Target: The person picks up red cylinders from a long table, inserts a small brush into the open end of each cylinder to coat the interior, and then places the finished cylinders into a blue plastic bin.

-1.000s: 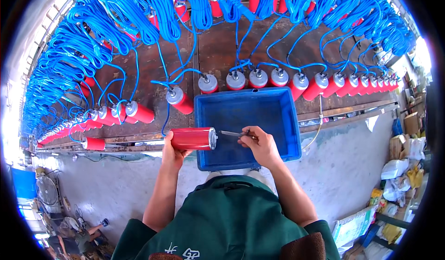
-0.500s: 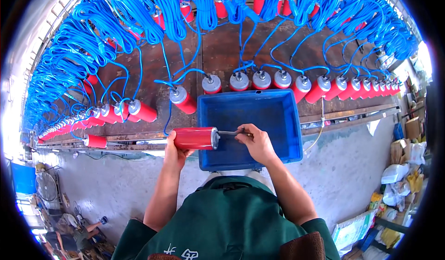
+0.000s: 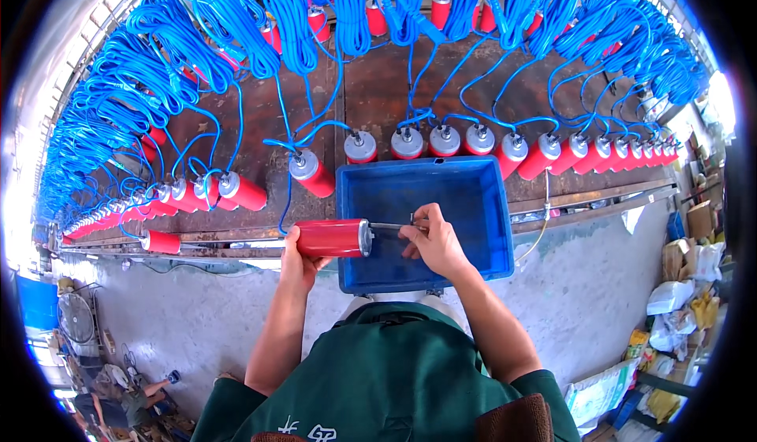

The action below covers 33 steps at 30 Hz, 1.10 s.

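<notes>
My left hand (image 3: 296, 259) is wrapped round the left end of a red cylinder (image 3: 330, 238), held level on its side. Its grey metal end cap faces right. A thin metal rod (image 3: 388, 226) runs from that cap to the fingers of my right hand (image 3: 434, 241), which pinch it; whether it is a tool or part of the cylinder I cannot make out. Below both hands is a blue plastic bin (image 3: 505, 229) at the table's front edge. A blue cable (image 3: 286, 205) comes down beside the cylinder's left end.
A row of red cylinders (image 3: 540, 156) with grey caps and blue leads lines the brown table (image 3: 371, 79). Coiled blue cables (image 3: 288, 20) hang along the back. Bags and boxes (image 3: 674, 296) are piled at the right. Another person (image 3: 134, 399) is at the lower left.
My right fingers have shifted their grip on the rod, the fingertips now more raised and spread. The red cylinder and my left hand stay almost in place.
</notes>
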Each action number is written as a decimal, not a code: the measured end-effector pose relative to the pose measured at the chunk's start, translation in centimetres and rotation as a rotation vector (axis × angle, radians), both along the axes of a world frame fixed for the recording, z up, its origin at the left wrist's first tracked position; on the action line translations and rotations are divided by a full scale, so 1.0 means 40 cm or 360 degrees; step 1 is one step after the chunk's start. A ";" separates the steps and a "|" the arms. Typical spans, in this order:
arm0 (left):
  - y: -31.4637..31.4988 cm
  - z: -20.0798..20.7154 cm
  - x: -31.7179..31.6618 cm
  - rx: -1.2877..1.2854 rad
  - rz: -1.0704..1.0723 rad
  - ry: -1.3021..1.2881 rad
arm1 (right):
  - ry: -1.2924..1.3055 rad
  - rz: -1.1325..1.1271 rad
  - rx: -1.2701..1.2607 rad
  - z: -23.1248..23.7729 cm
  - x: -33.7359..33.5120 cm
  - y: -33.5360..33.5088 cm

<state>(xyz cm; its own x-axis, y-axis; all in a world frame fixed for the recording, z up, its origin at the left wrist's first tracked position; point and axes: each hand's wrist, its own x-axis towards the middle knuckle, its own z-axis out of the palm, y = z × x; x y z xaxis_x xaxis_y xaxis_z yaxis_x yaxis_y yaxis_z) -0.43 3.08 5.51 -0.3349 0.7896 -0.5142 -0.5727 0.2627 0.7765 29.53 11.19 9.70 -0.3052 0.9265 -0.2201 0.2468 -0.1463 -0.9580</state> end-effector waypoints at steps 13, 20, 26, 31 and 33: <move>0.003 -0.019 -0.023 0.0116 -0.0125 -0.0022 | -0.0251 0.0305 0.0670 -0.076 0.037 0.030; 0.005 -0.005 -0.013 0.0048 -0.0034 -0.0004 | -0.0102 0.0330 0.0019 -0.019 0.027 0.040; 0.012 0.006 -0.003 0.0049 -0.0065 0.0069 | 0.0410 0.0294 -0.0682 -0.024 0.058 0.045; 0.006 -0.004 -0.010 0.0088 -0.0091 0.0046 | 0.0419 0.0310 -0.0632 -0.018 0.081 0.041; 0.007 -0.009 -0.010 0.0066 -0.0067 0.0052 | 0.0222 0.0344 -0.0538 -0.014 0.081 0.045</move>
<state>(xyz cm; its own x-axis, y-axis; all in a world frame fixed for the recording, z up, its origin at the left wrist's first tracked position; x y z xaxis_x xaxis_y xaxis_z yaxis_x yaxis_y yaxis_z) -0.84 3.36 5.16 -0.3169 0.8237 -0.4702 -0.5359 0.2536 0.8053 32.77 12.97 9.16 -0.5331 0.7207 -0.4433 0.1777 -0.4169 -0.8914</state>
